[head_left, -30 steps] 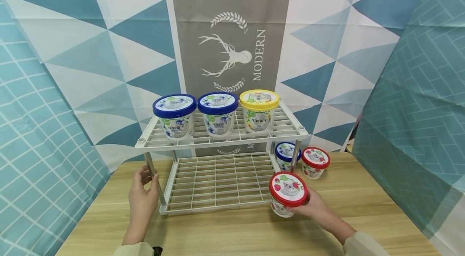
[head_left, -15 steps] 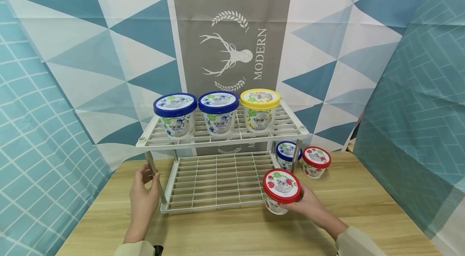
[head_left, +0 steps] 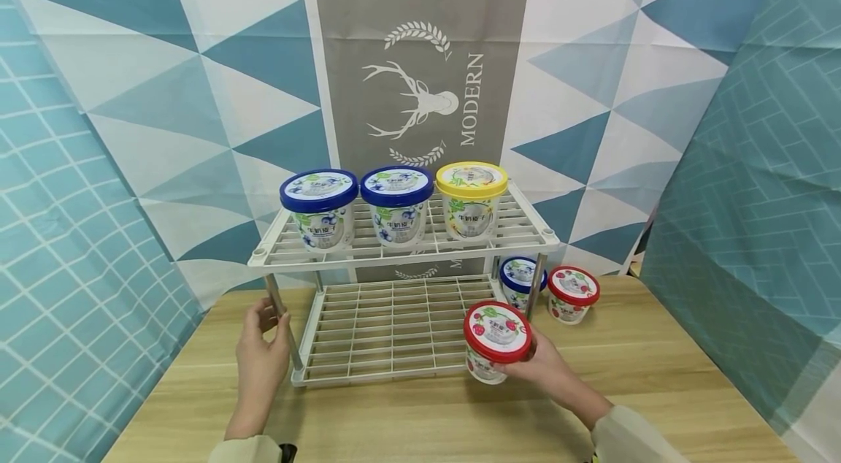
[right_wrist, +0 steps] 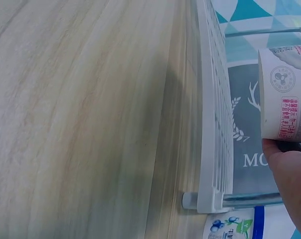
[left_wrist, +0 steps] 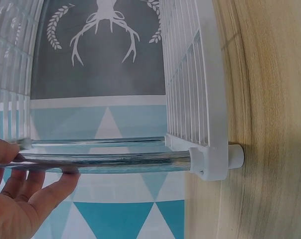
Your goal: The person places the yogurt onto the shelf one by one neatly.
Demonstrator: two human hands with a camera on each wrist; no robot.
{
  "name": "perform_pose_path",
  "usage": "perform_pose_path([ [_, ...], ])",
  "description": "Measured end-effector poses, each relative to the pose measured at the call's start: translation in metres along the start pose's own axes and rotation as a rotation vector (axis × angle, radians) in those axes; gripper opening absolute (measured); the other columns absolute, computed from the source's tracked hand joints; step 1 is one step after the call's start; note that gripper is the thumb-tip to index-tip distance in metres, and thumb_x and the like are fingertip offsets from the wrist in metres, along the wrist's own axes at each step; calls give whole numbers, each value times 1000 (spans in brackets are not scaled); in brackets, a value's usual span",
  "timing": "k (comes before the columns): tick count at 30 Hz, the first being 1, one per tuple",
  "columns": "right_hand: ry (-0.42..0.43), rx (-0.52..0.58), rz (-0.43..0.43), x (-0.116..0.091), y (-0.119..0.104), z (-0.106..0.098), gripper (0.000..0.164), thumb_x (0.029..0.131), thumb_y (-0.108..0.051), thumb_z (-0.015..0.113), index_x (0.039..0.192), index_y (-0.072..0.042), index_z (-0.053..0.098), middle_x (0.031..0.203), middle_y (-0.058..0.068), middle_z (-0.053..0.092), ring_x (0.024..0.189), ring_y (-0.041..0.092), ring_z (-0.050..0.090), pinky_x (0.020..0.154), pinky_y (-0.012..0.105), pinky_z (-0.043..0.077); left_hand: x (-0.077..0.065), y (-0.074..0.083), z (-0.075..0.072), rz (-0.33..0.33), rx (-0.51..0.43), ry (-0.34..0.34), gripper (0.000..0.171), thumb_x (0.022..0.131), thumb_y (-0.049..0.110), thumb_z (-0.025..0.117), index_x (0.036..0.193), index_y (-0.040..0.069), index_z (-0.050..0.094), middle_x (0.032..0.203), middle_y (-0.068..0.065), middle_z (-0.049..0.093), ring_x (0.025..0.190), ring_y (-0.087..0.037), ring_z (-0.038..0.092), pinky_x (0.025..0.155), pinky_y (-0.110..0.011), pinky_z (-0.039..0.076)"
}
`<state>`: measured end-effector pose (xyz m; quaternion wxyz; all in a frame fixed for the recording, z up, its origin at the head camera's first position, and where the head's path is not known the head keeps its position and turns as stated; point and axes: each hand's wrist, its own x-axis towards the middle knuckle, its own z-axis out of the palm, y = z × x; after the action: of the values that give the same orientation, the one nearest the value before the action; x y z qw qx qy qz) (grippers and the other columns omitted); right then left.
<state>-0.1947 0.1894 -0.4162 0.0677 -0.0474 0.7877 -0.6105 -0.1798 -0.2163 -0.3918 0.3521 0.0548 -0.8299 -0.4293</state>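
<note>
My left hand (head_left: 263,357) grips the front left metal post (left_wrist: 115,161) of a white two-tier rack, thumb on one side and fingers on the other. In my right hand (head_left: 552,379) is a white ice cream tub (head_left: 497,335) with a red lid and strawberry print. It is held upright at the front right of the lower shelf (head_left: 381,378), overlapping that shelf's edge in the head view. The right wrist view shows its printed side (right_wrist: 285,99) above the shelf level. Most of the right fingers are hidden behind the tub.
On the upper shelf (head_left: 407,258) stand two blue-lidded tubs (head_left: 397,207) and a yellow-lidded tub (head_left: 471,200). Right of the rack, on the wooden table (head_left: 394,426), are another blue-lidded tub (head_left: 519,277), partly behind the right post, and a red-lidded tub (head_left: 573,295).
My right hand has carried the red-lidded tub leftward and slightly up, from beside the right post to in front of the lower shelf. The left hand has stayed on its post.
</note>
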Motion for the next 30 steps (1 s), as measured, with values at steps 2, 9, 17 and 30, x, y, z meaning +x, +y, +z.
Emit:
perform_pose_path([
  [2, 5, 8, -1, 1, 0, 2, 84, 73, -11, 78, 142, -3, 31, 137, 20, 46, 125, 37, 46, 96, 44, 48, 0, 0, 0, 2, 1, 3, 34, 92, 4, 55, 124, -2, 45, 110, -23, 61, 99, -37, 61, 71, -40, 55],
  [9, 16, 41, -25, 4, -1, 8, 87, 73, -7, 78, 143, -4, 27, 140, 21, 43, 128, 38, 43, 98, 44, 46, 1, 0, 1, 6, 4, 11, 34, 92, 3, 56, 124, -2, 45, 109, -22, 61, 97, -35, 61, 69, -30, 54],
  [17, 14, 73, -60, 6, -3, 15, 86, 71, -2, 77, 142, -2, 29, 137, 21, 46, 125, 35, 46, 99, 43, 46, 1, -1, 1, 7, 4, 13, 34, 92, 3, 56, 124, -2, 45, 109, -23, 61, 98, -37, 61, 69, -31, 54],
  [30, -2, 78, -90, 9, -5, 24, 84, 70, -2, 77, 141, -1, 32, 135, 22, 47, 125, 36, 46, 98, 41, 47, 0, 0, 0, -8, -10, 5, 34, 92, 3, 55, 124, -2, 45, 109, -23, 61, 99, -36, 61, 70, -23, 53],
])
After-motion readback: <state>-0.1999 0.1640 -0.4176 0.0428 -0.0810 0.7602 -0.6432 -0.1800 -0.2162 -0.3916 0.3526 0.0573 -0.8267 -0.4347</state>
